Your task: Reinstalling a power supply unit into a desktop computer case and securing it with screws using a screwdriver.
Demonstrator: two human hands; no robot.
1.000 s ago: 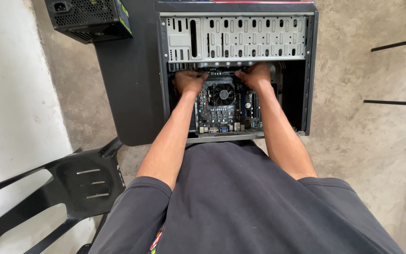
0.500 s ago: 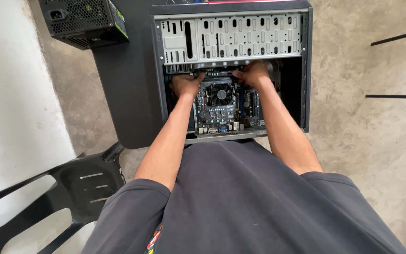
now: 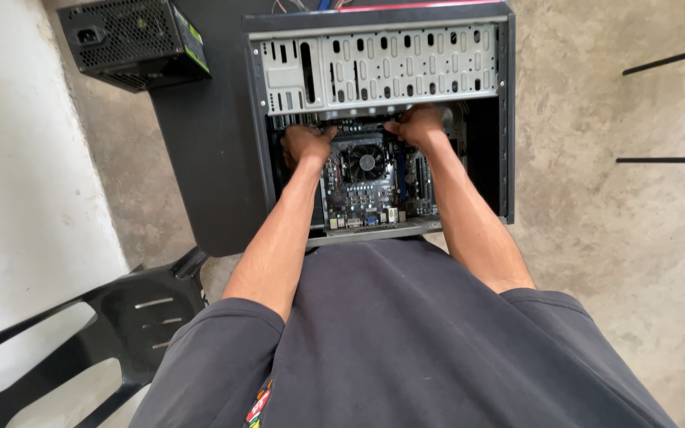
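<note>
**Open computer case on the floor, both hands inside: contents listed left to right**

1. Black plastic chair (image 3: 132, 313): lower left, slotted seat and curved arm in view, standing on the concrete floor (image 3: 620, 238) beside a white wall.
2. Power supply unit (image 3: 132, 40): black box with a mesh grille and a socket on its face, top left, loose on the floor, apart from the case and just beyond the corner of the side panel.
3. Side panel (image 3: 208, 158): flat black sheet lying on the floor, touching the left edge of the case.
4. Computer case (image 3: 506, 119): black tower laid on its side, open face up. A grey perforated drive cage (image 3: 374, 67) fills its far half.
5. Left hand (image 3: 304, 144): inside the case, at the far left corner of the motherboard, fingers curled down onto its edge. What exactly they pinch cannot be told.
6. Motherboard (image 3: 370, 194): lies flat in the near half of the case, between the two forearms. A cooler fan (image 3: 366, 162) sits near its far middle, rear ports toward the wearer.
7. Right hand (image 3: 415, 127): inside the case, at the far right corner of the motherboard, just under the drive cage, fingers closed downward on the board's edge; fingertips hidden.
8. Thin black bars, far right, on the floor, well apart from the case.
</note>
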